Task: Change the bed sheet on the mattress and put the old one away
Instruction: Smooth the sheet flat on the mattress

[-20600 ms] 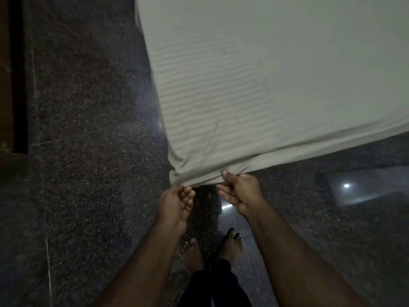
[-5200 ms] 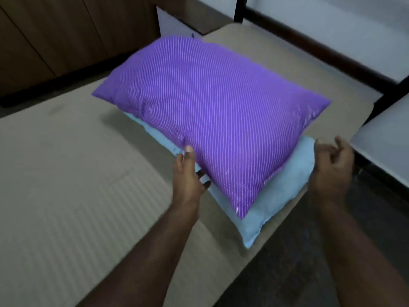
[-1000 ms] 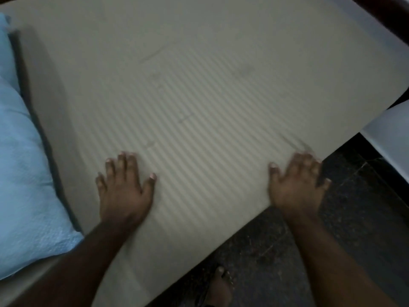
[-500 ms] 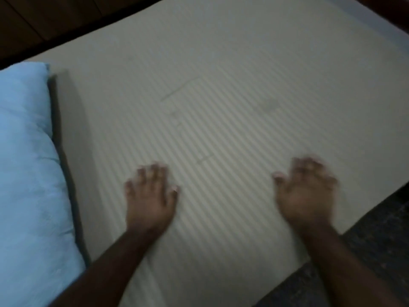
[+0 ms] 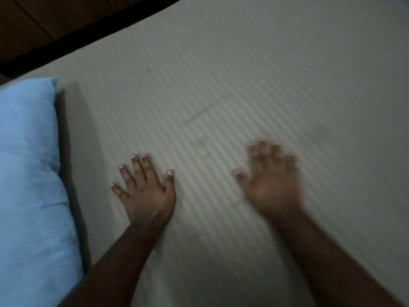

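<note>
Beige striped cloth, the sheet [image 5: 254, 89], lies flat over the whole mattress top in view, running from the near edge at the bottom of the frame to the far edge by the dark wooden panel [image 5: 51, 21] at upper left. Both hands lie palm down on it near the middle of the frame. The left hand [image 5: 147, 191] has its fingers straight and spread, resting flat on the cloth and gripping nothing. The right hand [image 5: 273, 187] is blurred, apparently in motion; its fingers also look straight and spread over the cloth, though whether it presses the sheet or skims just above it I cannot tell. The step in hand seems to be smoothing the sheet. To do it well, keep the palms flat and sweep outward from the centre toward the edges, so slack goes off the side and does not bunch. A faint crease [image 5: 207, 109] runs diagonally beyond the fingertips, and that is the spot that most wants a stroke. One hand could anchor the cloth while the other strokes away from it. A light blue pillow [image 5: 28, 185] lies on the sheet at the left, just beside the left forearm, so strokes that way should stop short of it. No brand, label or writing can be read anywhere.
</note>
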